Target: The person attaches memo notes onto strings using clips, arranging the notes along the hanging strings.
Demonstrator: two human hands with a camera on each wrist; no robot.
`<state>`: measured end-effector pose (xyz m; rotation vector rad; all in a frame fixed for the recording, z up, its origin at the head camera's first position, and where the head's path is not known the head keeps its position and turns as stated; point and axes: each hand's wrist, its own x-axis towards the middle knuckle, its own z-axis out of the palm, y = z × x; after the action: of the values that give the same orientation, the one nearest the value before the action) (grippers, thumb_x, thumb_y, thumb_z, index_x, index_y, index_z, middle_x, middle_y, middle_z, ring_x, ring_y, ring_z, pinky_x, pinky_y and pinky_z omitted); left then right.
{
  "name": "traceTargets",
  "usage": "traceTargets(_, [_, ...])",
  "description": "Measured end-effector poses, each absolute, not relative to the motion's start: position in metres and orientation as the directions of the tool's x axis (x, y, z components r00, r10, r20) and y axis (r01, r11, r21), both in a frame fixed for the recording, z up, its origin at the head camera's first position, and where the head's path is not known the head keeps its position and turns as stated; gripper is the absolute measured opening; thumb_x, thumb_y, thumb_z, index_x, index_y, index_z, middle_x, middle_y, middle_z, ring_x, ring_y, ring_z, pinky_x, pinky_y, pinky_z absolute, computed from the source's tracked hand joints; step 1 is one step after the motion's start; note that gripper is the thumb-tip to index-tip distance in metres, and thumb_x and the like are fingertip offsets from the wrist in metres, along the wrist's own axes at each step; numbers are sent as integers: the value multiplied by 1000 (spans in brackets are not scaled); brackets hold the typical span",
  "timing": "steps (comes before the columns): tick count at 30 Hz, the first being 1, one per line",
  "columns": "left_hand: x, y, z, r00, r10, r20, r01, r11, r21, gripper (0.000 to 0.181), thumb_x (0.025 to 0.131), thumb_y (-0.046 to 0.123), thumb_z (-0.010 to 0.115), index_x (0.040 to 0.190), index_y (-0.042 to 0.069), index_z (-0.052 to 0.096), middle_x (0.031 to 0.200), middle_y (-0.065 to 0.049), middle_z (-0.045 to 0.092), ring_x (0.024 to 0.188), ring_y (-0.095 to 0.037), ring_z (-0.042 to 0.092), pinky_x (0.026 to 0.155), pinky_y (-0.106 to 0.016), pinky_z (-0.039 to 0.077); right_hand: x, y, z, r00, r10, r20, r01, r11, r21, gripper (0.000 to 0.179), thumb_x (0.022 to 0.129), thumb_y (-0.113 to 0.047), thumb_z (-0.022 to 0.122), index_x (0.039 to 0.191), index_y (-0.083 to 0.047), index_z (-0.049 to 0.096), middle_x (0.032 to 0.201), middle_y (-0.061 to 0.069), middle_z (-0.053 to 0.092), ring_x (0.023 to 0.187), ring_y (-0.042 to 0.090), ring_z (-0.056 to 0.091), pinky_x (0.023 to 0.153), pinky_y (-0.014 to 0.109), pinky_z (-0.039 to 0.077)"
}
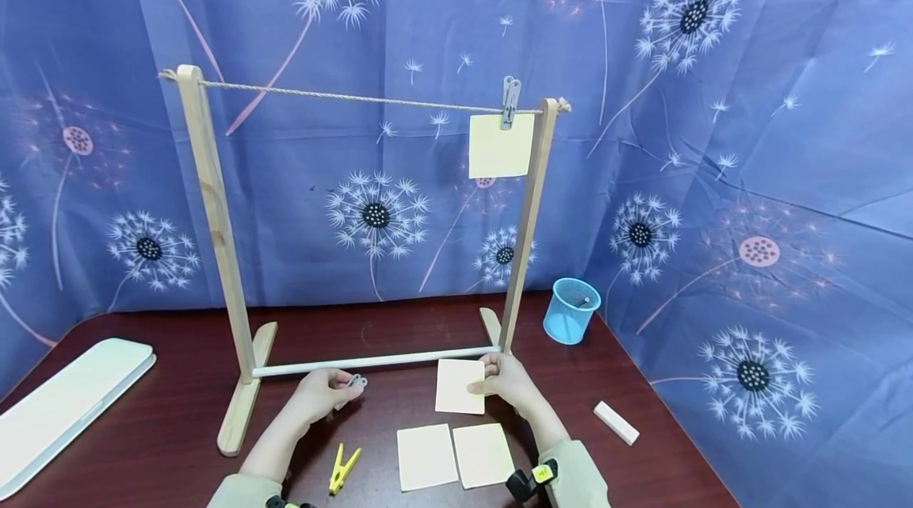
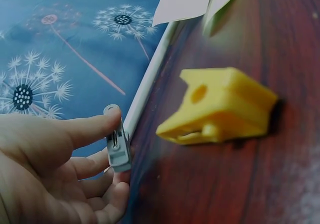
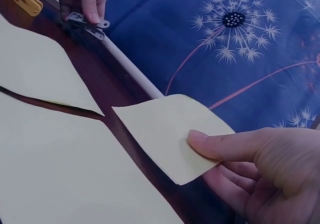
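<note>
Beige sleeves (image 1: 583, 470) come in at the bottom edge, a black wrist mount (image 1: 524, 484) on the right one. Left hand (image 1: 319, 397) pinches a gray clothespin (image 1: 359, 382) between thumb and fingers, just in front of the white crossbar (image 1: 378, 360). Right hand (image 1: 512, 383) grips a pale yellow paper square (image 1: 456, 387) at its right edge, thumb on the near face, fingers behind; right wrist view confirms. Hands are apart, paper and clothespin not touching. Yellow clothespin (image 1: 344, 468) lies on the dark red table (image 1: 385, 413) near the left forearm. Two more squares, left one (image 1: 426, 457) and right one (image 1: 483, 455), lie side by side below the held one. Wooden rack: left post (image 1: 217, 231), right post (image 1: 529, 223), rope (image 1: 357, 98) strung between the tops. One square (image 1: 501, 150) hangs by the right post, clipped to the rope with another gray clothespin (image 1: 509, 102). Blue mesh cup (image 1: 568, 322) stands right of the rack, white block (image 1: 616, 422) nearer on that side. White case (image 1: 71, 405) far left. Blue dandelion curtain (image 1: 299, 199) behind.
</note>
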<state>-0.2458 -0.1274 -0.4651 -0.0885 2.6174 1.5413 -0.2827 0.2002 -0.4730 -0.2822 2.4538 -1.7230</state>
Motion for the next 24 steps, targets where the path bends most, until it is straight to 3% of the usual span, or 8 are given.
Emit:
traceTargets(4, [-246,-128,-463,-992,-1,-125,-112,448,887,39,87,17,72,110,-13,62,86,-9,68,68,-13,58,59,-28,47,-280,201,-469,-966,-259,11,-88,288,-953,31,75,6,76,97,8,53,64,-3,37,61,10,34,56,22,33])
traceTargets(7, [-246,-129,-463,-992,6,-125,-110,435,894,40,88,18,72,110,-14,62,81,-5,68,67,-12,57,60,-28,46,-279,201,-468,-958,-286,-6,-76,275,-958,28,77,5,75,83,2,47,64,-4,29,61,9,27,56,22,29])
traceTargets(12, [-247,-129,-463,-989,36,-141,-114,409,905,41,89,19,71,113,-14,63,71,-2,60,62,-13,52,58,-29,46,-281,200,-470,-933,-358,-25,-74,258,-963,45,80,4,72,69,-8,30,63,-5,20,60,9,19,56,22,26])
traceTargets(24, [-245,-129,-459,-974,79,-213,-171,364,916,45,91,26,69,118,-10,63,93,-9,69,78,-13,60,73,-32,51,-283,199,-476,-930,-364,-47,-54,261,-964,38,84,3,70,75,-7,35,67,-4,22,61,9,22,56,21,29])
